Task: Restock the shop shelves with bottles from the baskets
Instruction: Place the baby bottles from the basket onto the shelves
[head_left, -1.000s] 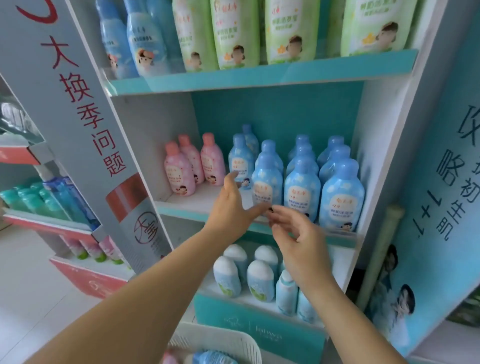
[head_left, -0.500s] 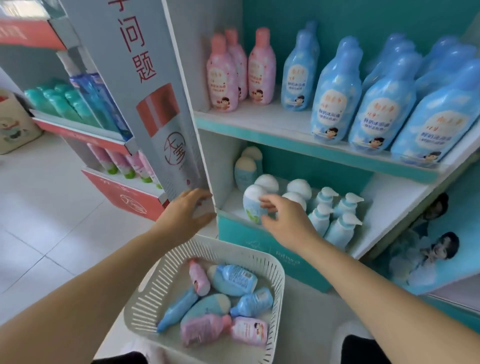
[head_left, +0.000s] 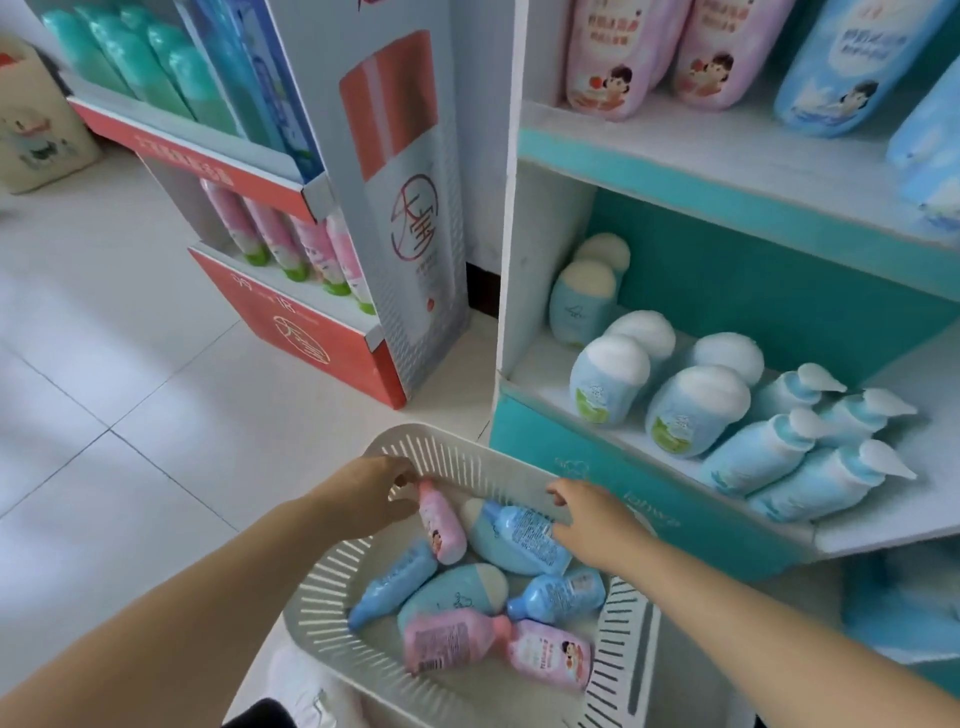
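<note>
Both hands are down at the basket (head_left: 467, 457) now, right hand (head_left: 597, 525) nearest, fingers (head_left: 563, 493) spread over the blue bottle (head_left: 519, 535) lying far-left to near-right; can't tell the left hand (head_left: 363, 499)'s grip.

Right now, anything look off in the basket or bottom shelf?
Nothing stands out. The basket holds loose bottles lying on their sides, no spill visible. On the bottom shelf, the white-capped bottles and pump bottles sit in orderly rows.

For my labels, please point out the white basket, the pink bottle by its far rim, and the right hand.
white basket (head_left: 467, 454): head view, far rim
pink bottle (head_left: 444, 525): head view, body
right hand (head_left: 597, 522): head view, back
</note>
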